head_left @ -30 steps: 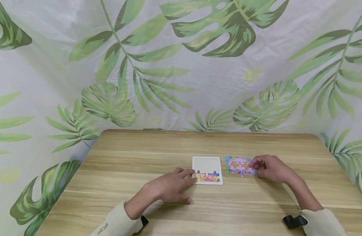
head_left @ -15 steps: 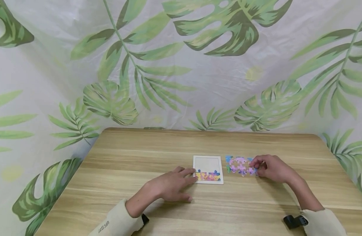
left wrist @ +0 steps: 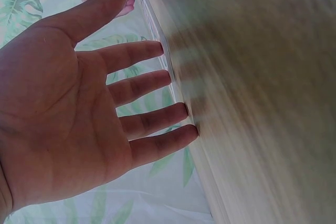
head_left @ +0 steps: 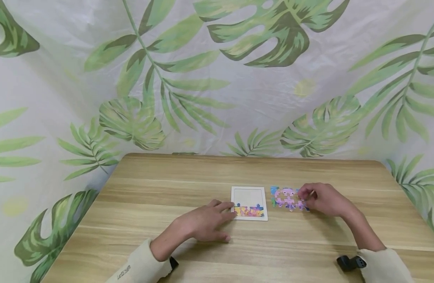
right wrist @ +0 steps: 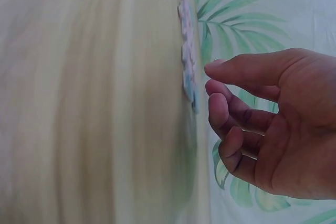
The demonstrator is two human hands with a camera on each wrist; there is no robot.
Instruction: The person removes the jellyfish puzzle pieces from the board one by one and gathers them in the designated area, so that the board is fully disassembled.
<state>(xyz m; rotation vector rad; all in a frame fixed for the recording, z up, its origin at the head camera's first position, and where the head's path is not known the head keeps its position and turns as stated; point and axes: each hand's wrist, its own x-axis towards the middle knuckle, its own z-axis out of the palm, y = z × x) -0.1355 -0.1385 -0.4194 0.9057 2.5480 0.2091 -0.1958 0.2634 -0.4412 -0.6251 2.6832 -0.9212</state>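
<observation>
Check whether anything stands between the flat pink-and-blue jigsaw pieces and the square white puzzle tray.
Nothing visible does: only a narrow strip of light-brown wood-grain tabletop separates the pieces from the tray, and the bare left hand is at the tray's opposite edge.

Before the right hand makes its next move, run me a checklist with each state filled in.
1. Left hand at the puzzle frame: ok, fingertips at its left edge; pressure, cannot tell.
2. Space in the frame: ok, the upper part is bare above the colourful fitted pieces.
3. Loose pieces face up: ok, the ones in view show pink and blue printing.
4. Loose pieces clear of the frame: ok, a narrow strip of table shows between.
5. Right hand near the loose pieces: ok, at their right end.
6. Piece in the right hand's grip: cannot tell, none shows at the fingertips.
</observation>
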